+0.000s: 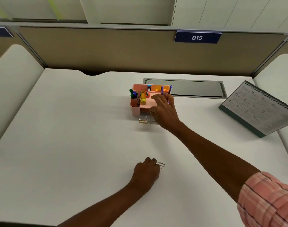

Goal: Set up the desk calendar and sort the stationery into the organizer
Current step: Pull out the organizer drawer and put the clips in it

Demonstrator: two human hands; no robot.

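**Left hand** (pixel 146 171): rests on the white desk (pixel 66 136), near edge, knuckles up, fingers curled under. Two wire paper clips (pixel 161 165) lie on the desk against the fingertip side of this hand, to its right. It cannot be told whether the fingers pinch a clip or only touch it.

**Organizer** (pixel 134 110): pink, well beyond the left hand and directly under the right hand.
- Compartment left of the right hand: green markers (pixel 131 92), a blue pen (pixel 134 95) and a yellow glue stick (pixel 143 99), all upright or leaning.
- Just left of the right fingertips: a small red item (pixel 147 94), type not readable.
- Compartment beyond the fingertips: orange and yellow strips (pixel 158 90) and two purple pens (pixel 162 90), upright.
- Below the thumb: a clear drawer (pixel 145 119), pulled out toward the viewer, with paper clips inside.

**Right hand** (pixel 164 108): released, not clenched. Palm down on the organizer's right top, fingers spread and almost straight, tips reaching the purple pens. The thumb lies against the front, at the drawer's right corner. The forearm runs back to a pink plaid sleeve (pixel 267 199).

**Grey flap** (pixel 189 88): set flush in the desk, just beyond the right hand.

**Desk calendar** (pixel 257 110): well to the right of the right hand, standing as a tent on its base, spiral binding uppermost, a page of small month grids facing the viewer. Neither hand touches it.

**Number plate** (pixel 197 37): on the partition beyond both hands, reads 015.
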